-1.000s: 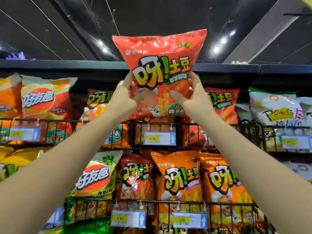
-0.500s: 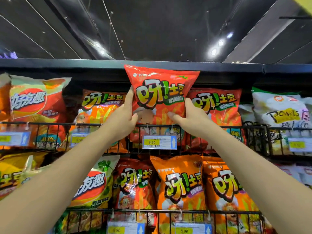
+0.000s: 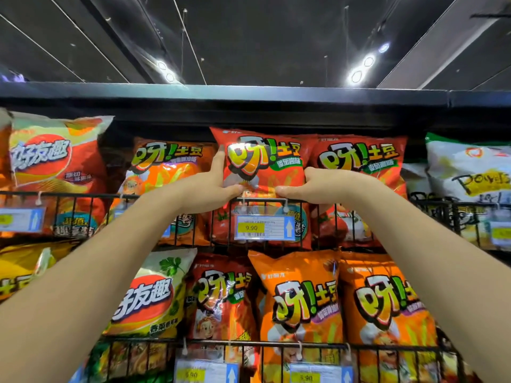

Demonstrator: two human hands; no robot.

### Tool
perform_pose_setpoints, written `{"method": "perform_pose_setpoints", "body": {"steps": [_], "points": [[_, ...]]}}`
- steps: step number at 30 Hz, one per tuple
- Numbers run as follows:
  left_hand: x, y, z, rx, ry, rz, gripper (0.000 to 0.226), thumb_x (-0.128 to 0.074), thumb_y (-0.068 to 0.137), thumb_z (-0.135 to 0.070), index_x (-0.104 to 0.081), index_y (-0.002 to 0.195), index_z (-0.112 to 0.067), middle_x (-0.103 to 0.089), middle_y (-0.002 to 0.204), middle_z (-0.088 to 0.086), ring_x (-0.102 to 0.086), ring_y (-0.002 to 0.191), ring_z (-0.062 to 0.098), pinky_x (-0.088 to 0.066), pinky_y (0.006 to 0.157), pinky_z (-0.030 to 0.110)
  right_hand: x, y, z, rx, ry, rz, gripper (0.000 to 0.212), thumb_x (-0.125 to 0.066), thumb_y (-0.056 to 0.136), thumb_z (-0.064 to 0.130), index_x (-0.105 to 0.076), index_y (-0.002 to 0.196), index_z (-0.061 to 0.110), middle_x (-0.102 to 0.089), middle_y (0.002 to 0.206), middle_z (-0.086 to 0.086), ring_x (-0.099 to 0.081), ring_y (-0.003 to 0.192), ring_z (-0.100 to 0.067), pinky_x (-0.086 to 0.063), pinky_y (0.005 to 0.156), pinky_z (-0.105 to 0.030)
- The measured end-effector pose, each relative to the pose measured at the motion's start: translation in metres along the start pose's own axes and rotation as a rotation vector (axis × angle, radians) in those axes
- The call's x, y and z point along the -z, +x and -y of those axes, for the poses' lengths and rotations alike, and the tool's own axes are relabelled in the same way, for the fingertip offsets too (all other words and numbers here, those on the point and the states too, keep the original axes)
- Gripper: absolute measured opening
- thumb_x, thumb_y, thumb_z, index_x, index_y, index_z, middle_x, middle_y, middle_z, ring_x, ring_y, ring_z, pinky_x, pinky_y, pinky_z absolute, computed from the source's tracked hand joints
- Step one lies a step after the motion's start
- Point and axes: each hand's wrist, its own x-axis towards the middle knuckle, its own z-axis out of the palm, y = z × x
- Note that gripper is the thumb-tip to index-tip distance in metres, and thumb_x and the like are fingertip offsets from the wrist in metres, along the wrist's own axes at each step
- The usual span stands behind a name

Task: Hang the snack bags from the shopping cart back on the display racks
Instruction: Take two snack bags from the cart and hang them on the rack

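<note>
The red snack bag (image 3: pixel 262 158) stands upright in the upper wire rack (image 3: pixel 83 195), long axis vertical, top seam up and printed face outward, with its lower part behind the rail and the price tag (image 3: pixel 262 227). The left hand (image 3: pixel 210 186) and the right hand (image 3: pixel 318 186) grip its sides, thumbs on the front and fingers curled round its edges.

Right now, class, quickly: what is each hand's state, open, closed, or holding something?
Left hand: holding the red bag, pinching its left edge.
Right hand: holding the same bag at its right edge.
</note>
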Motion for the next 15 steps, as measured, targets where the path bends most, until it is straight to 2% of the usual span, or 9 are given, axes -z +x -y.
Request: {"method": "perform_pose_setpoints", "body": {"steps": [2, 4, 7, 10, 12, 15], "points": [[-0.001, -0.003, -0.003, 0.022, -0.005, -0.010, 0.091, -0.043, 0.104, -0.056, 0.024, 0.159, -0.026, -0.057, 0.146, 0.019, -0.064, 0.113, 0.029, -0.045, 0.096, 0.036, -0.001, -0.001, 0.001, 0.001, 0.018, -0.005, 0.079, -0.050, 0.091, 0.075, -0.045, 0.139, 0.012, -0.061, 0.121, -0.003, -0.056, 0.072, -0.007, -0.041, 0.050, -0.020], [-0.005, -0.007, -0.006, 0.027, -0.013, -0.070, 0.089, -0.044, 0.105, -0.052, 0.018, 0.161, -0.022, -0.051, 0.151, 0.019, -0.061, 0.123, 0.031, -0.044, 0.096, 0.035, -0.003, -0.002, 0.001, 0.013, 0.064, -0.026, 0.078, -0.053, 0.089, 0.075, -0.048, 0.135, 0.012, -0.063, 0.118, -0.003, -0.058, 0.077, -0.009, -0.046, 0.056, -0.023], [-0.015, -0.016, -0.007, -0.036, -0.051, -0.247, 0.092, -0.054, 0.102, -0.050, 0.009, 0.163, -0.023, -0.040, 0.159, 0.015, -0.053, 0.134, 0.030, -0.048, 0.101, 0.040, -0.008, -0.006, -0.004, 0.044, 0.080, -0.116, 0.088, -0.056, 0.085, 0.078, -0.047, 0.141, 0.011, -0.064, 0.124, -0.005, -0.063, 0.097, -0.019, -0.054, 0.075, -0.033], [-0.025, -0.028, -0.013, -0.135, 0.017, -0.452, 0.090, -0.060, 0.098, -0.049, -0.003, 0.163, -0.025, -0.025, 0.163, 0.010, -0.037, 0.146, 0.030, -0.047, 0.106, 0.046, -0.012, -0.017, -0.012, 0.086, 0.144, -0.219, 0.088, -0.061, 0.087, 0.072, -0.040, 0.150, 0.013, -0.061, 0.133, -0.006, -0.060, 0.112, -0.022, -0.053, 0.082, -0.034], [-0.026, -0.032, -0.021, -0.187, 0.110, -0.519, 0.086, -0.060, 0.097, -0.051, -0.009, 0.163, -0.032, -0.011, 0.168, 0.007, -0.017, 0.155, 0.031, -0.037, 0.115, 0.049, -0.013, -0.024, -0.023, 0.142, 0.194, -0.371, 0.078, -0.065, 0.090, 0.063, -0.044, 0.148, 0.016, -0.064, 0.130, -0.004, -0.062, 0.113, -0.021, -0.054, 0.087, -0.036], [-0.024, -0.026, -0.036, -0.253, 0.251, -0.511, 0.080, -0.057, 0.097, -0.055, -0.013, 0.162, -0.041, 0.007, 0.171, 0.009, 0.008, 0.157, 0.033, -0.015, 0.124, 0.054, -0.008, -0.025, -0.045, 0.228, 0.140, -0.662, 0.065, -0.072, 0.091, 0.049, -0.050, 0.144, 0.018, -0.062, 0.134, -0.005, -0.058, 0.124, -0.025, -0.052, 0.101, -0.044]]}}
